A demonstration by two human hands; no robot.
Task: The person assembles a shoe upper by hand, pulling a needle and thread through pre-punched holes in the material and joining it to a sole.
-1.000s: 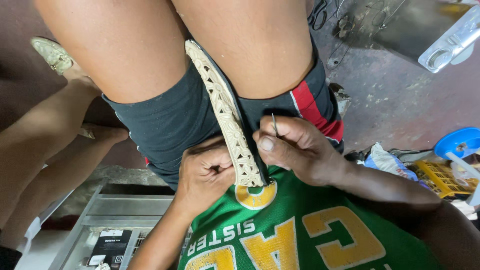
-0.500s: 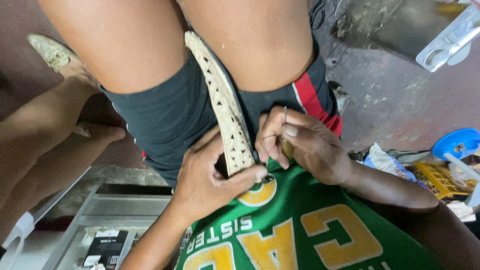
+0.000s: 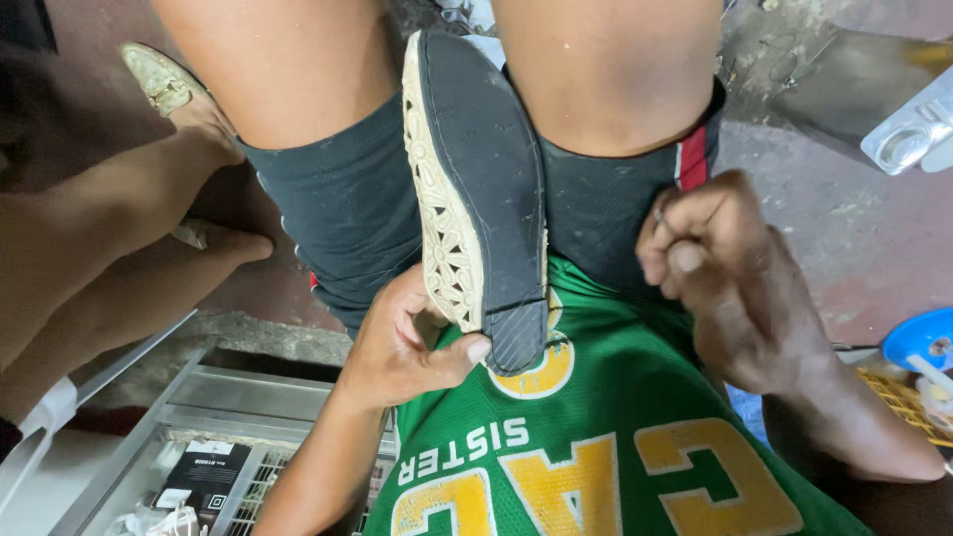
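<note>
Two hands: ours, at one shoe.
Left hand: fingers clasp shoe heel, sole facing us.
Right hand: fist closed beside shoe, contents unclear.

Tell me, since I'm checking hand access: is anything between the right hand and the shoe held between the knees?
Nothing visible. The right hand is closed in a fist just right of the shoe, only open shorts fabric between. The left hand already grips the shoe's heel end.

Even, soft daylight — dim top-left corner, mild glare top right; edges maybe slightly stretched, focus OK.
</note>
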